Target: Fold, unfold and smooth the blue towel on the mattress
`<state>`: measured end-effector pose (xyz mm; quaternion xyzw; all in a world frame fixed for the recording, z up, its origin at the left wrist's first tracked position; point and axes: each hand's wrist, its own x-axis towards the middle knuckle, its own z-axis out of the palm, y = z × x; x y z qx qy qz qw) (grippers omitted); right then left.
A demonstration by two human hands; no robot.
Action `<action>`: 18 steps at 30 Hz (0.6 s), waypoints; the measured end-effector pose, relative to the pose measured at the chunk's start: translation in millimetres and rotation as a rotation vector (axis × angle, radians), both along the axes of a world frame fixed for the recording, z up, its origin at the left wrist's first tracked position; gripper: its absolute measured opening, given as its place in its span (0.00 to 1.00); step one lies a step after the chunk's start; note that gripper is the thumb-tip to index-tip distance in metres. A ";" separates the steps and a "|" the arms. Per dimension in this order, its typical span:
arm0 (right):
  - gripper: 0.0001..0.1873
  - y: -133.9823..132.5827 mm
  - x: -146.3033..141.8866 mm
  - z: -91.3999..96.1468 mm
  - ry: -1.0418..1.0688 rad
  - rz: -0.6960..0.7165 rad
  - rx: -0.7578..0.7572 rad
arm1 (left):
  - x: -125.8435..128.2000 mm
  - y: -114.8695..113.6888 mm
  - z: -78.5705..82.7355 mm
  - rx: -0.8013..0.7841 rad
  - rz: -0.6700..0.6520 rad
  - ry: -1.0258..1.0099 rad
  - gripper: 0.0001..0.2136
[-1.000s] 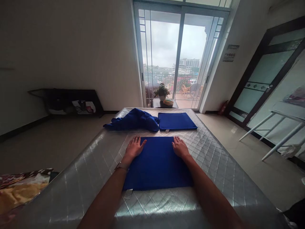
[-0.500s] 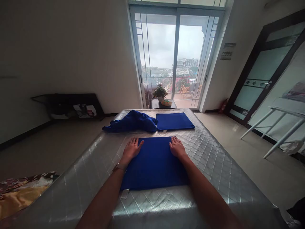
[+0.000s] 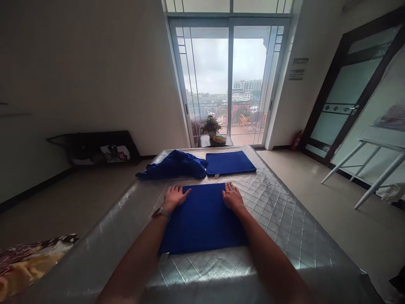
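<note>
A flat blue cloth (image 3: 202, 223), folded to a rectangle, lies in front of me on a silvery quilted mattress (image 3: 278, 215). My left hand (image 3: 176, 196) rests flat on its far left corner, thumb spread inward. On the far right corner lies my right hand (image 3: 233, 196), also flat with the fingers stretched out. A small white tag (image 3: 163, 256) pokes out at the near left corner. Beyond my hands, a second folded blue cloth (image 3: 230, 162) lies flat on the right, and a crumpled blue cloth (image 3: 177, 164) is heaped beside it on the left.
Past the mattress, a potted plant (image 3: 211, 126) stands on a small dark table before the sliding glass door (image 3: 230, 80). Patterned fabric (image 3: 34, 261) is at the lower left. A white-legged table (image 3: 376, 169) stands on the right, near a dark-framed door (image 3: 341, 101).
Both hands stay flat on the far corners of the folded cloth. The view has tilted slightly upward, and the cloths lie as before.
</note>
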<state>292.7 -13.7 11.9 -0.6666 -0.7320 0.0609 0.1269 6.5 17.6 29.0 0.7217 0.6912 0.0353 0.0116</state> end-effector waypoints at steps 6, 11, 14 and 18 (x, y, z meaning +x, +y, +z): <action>0.33 -0.9 2.6 -2.5 -0.022 0.018 0.011 | 117.5 2.9 -1.3 0.098 -0.413 -0.117 0.31; 0.35 -0.4 8.0 -6.1 -0.098 0.082 -0.025 | 182.9 -2.2 -20.3 0.137 -0.705 -0.218 0.24; 0.34 -0.7 7.5 -5.1 -0.086 0.072 -0.015 | 171.9 -3.0 -30.2 0.120 -0.655 -0.226 0.27; 0.33 -0.8 3.6 -1.5 -0.023 0.021 -0.010 | 127.0 -2.0 -36.3 0.049 -0.455 -0.187 0.34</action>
